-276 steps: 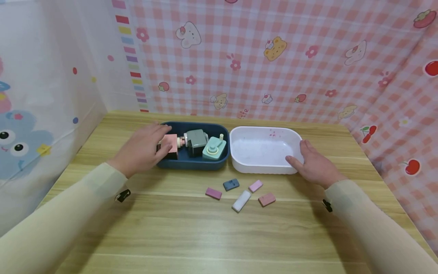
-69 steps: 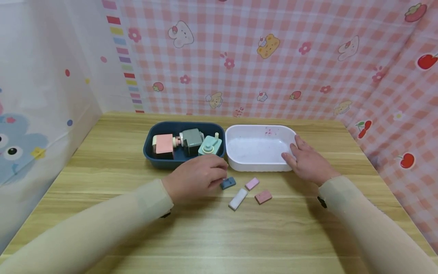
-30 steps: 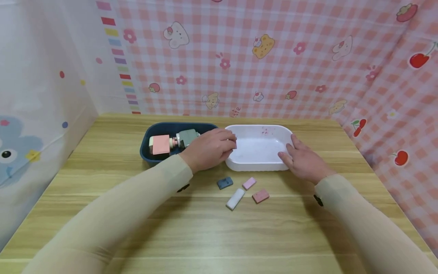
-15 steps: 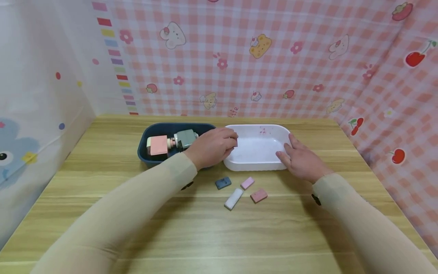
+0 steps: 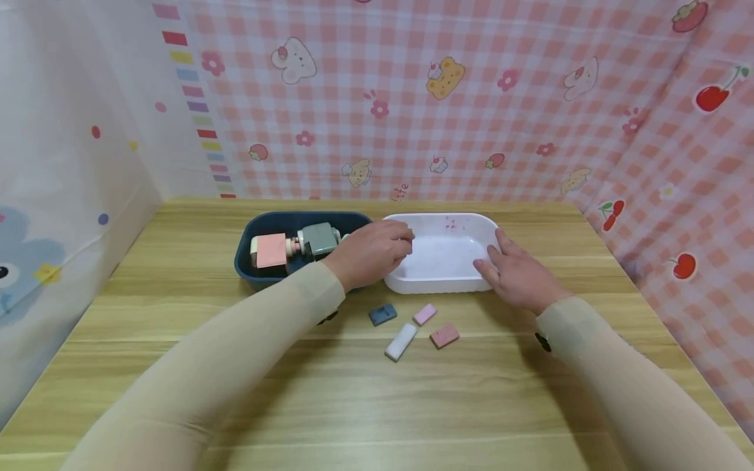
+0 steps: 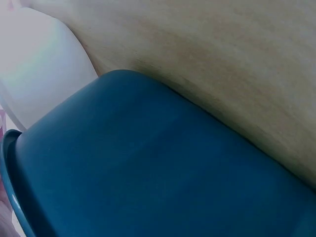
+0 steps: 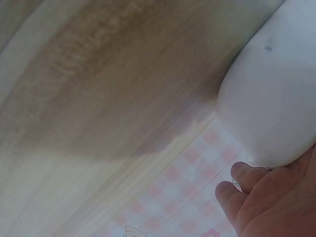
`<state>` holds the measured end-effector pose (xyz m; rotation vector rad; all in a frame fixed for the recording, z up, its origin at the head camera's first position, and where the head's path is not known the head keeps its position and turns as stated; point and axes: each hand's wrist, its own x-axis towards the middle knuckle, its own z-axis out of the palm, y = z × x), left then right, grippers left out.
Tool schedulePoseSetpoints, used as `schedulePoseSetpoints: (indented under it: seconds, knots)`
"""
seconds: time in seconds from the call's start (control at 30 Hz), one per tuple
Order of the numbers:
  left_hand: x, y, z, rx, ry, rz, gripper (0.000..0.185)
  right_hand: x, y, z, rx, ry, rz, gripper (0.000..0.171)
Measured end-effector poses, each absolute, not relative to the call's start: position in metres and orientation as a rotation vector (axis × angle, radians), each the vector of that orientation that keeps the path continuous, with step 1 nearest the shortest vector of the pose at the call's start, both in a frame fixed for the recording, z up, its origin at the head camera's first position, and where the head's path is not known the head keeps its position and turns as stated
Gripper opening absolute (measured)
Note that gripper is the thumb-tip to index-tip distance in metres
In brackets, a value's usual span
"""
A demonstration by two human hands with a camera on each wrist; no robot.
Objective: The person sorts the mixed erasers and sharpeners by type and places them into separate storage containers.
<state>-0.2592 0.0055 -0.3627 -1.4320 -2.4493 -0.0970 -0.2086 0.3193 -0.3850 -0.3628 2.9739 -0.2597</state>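
four small blocks lie on the wooden table (image 5: 330, 392) now — five were there a few seconds ago. my left hand (image 5: 371, 252) has lifted the dark pink one and carried it up; it now hangs over the near left rim of the white tray (image 5: 438, 284), fingers curled. i cannot tell whether the block is still in them — nothing of it shows. my judgement: this block is at or just past release. my right hand (image 5: 518, 278) rests on the tray's right rim, fingers relaxed and laid against the wall, steadying it as before.

remaining: blue block (image 5: 383, 314), light pink block (image 5: 425, 314), white block (image 5: 401, 341), salmon block (image 5: 444, 336), all near the tray's front edge. blue bin (image 5: 247, 261) touches the tray's left side, holds a pink cube (image 5: 271, 250) and a grey-green toy (image 5: 318, 238). my left forearm crosses the bin's near corner.
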Motion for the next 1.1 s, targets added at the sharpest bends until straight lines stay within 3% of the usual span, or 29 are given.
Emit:
schedulePoseSetpoints:
  seconds: [1.1]
  knots:
    - [-0.2601,0.0111,-0.3666,-1.477,-2.480,-0.076,0.020,-0.2099,0.3208,-0.3887,-0.358,2.992,-0.242,0.083]
